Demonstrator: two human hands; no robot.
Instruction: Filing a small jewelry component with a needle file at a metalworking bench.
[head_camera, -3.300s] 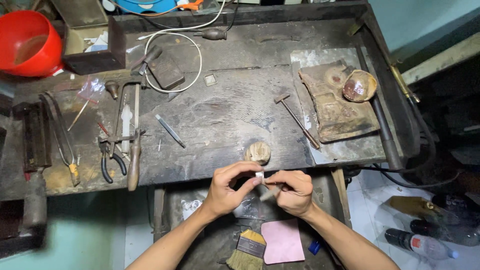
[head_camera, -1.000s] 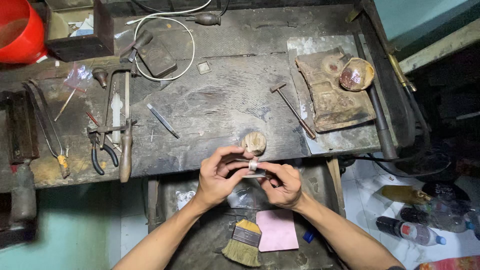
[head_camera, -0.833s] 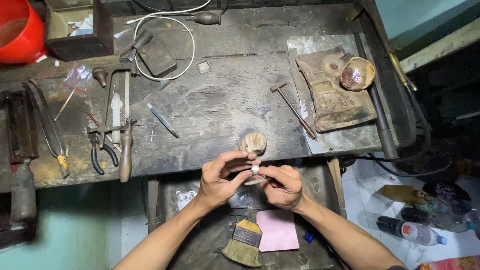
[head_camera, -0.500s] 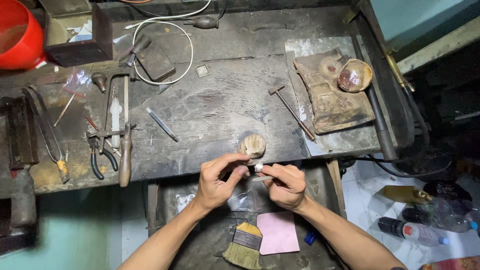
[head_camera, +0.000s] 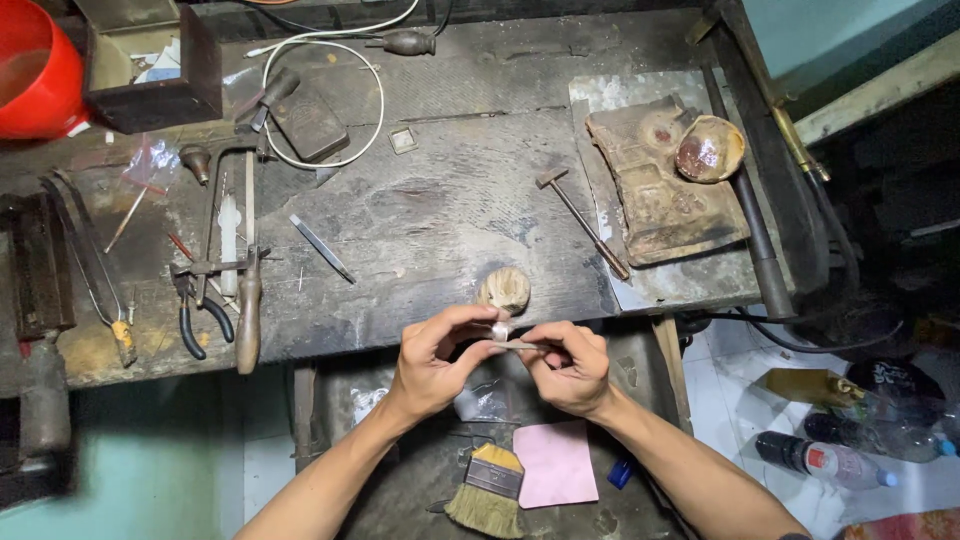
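Note:
My left hand (head_camera: 435, 360) and my right hand (head_camera: 570, 368) meet just below the front edge of a worn dark workbench (head_camera: 430, 220). Together their fingertips pinch a small silvery metal piece (head_camera: 503, 335), which my left thumb and forefinger grip while my right hand presses a thin tool against it. What kind of tool it is I cannot tell. A small round wooden peg (head_camera: 504, 289) sits on the bench edge right above my hands.
A small hammer (head_camera: 580, 215) and a stained block with a dish (head_camera: 665, 180) lie right. Pliers (head_camera: 195, 300), a saw frame (head_camera: 235, 260) and files lie left; a red bowl (head_camera: 35, 70) sits far left. Below are a brush (head_camera: 485, 490), a pink sheet (head_camera: 555, 462) and bottles (head_camera: 830, 460).
My hands have stayed together on the small piece, shifting only slightly as the fingers turn it. The view has drifted a little.

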